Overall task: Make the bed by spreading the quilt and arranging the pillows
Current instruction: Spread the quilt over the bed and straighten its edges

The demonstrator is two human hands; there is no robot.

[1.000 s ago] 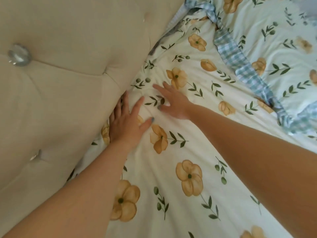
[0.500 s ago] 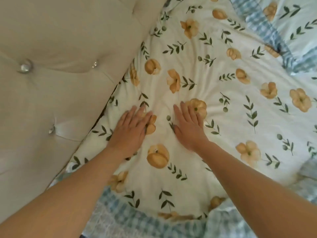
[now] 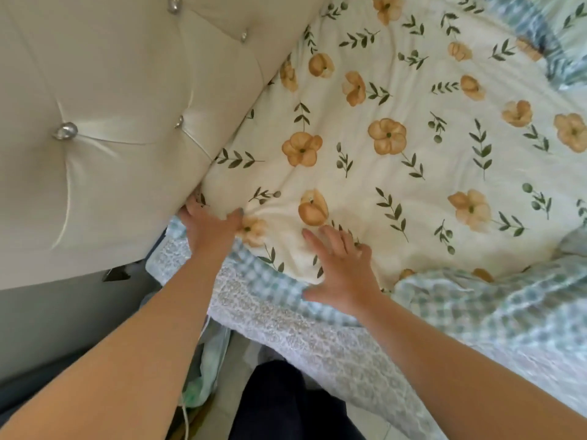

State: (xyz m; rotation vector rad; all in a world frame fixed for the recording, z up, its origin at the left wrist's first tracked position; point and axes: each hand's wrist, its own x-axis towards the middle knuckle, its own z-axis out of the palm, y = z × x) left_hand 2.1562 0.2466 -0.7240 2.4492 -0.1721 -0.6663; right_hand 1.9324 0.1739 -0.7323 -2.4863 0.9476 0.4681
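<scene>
Both hands (image 3: 211, 231) (image 3: 344, 269) on quilt (image 3: 413, 160) corner

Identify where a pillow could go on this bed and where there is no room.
Free: the flat floral quilt between the headboard and the bunched gingham fabric on the right. Crowded: the near corner, where the left hand grips the quilt against the headboard and the right hand presses flat beside it.

bright soft daylight | faint shadows | wide-angle edge bending | slight motion blur
</scene>
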